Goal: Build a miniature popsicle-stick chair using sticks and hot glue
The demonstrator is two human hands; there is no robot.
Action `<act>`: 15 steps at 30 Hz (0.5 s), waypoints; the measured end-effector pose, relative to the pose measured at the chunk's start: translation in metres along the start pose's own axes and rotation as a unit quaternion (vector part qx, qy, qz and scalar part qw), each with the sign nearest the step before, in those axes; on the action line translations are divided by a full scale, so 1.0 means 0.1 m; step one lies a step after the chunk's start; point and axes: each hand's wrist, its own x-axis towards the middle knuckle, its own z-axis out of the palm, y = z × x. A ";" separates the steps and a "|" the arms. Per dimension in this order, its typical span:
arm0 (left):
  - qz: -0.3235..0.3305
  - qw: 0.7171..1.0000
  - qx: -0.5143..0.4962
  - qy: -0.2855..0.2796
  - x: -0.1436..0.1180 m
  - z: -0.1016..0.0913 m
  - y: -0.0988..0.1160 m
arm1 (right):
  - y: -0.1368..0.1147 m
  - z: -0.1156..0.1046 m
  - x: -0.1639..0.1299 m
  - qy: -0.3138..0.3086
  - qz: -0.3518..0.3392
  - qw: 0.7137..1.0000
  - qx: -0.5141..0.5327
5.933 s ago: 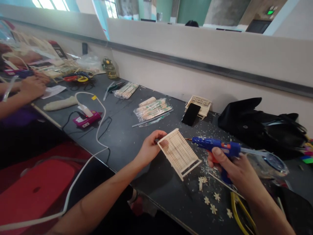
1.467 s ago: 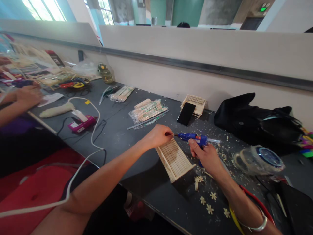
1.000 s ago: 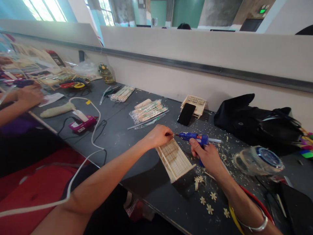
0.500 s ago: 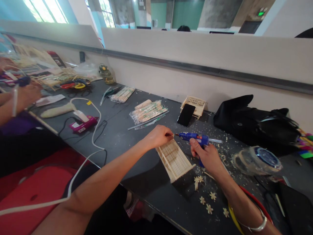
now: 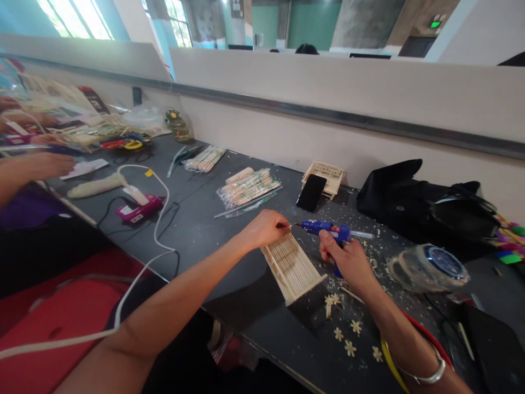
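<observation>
My left hand (image 5: 268, 229) is closed at the far end of a small rack-like panel of thin wooden sticks (image 5: 293, 264), its fingertips pinched at the panel's far corner. What exactly sits between the fingertips is too small to make out. In my right hand (image 5: 348, 260) is a blue hot glue gun (image 5: 324, 226), with a clear glue stick (image 5: 362, 235) jutting from its back. The gun's nozzle points left and is close to my left fingertips. Several small wooden flower shapes (image 5: 350, 348) lie near the panel's right side.
A black phone (image 5: 311, 192) leans on a small wooden stick piece (image 5: 328, 172). Wrapped stick bundles (image 5: 250, 187), a clear jar (image 5: 429, 268) and a black bag (image 5: 422, 210) are on the table. A purple power socket (image 5: 139, 209) trails a white cable. A co-worker's hand (image 5: 57, 169) is at left.
My hands, the glue gun and the stick panel stay nearly in place. At the left, the co-worker's hands have shifted, and the rod-like item there now lies more level.
</observation>
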 end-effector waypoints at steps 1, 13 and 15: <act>0.003 1.000 -0.003 0.002 0.00 0.01 -0.01 | 0.00 -0.01 0.00 0.006 -0.004 1.000 0.002; -0.037 0.994 -0.095 -0.046 -0.07 -0.11 -0.13 | -0.19 -0.57 -0.28 0.104 -0.048 0.988 -0.100; -0.046 0.986 -0.156 -0.038 -0.13 -0.12 -0.20 | -0.17 -0.77 -0.37 0.147 -0.037 0.977 -0.151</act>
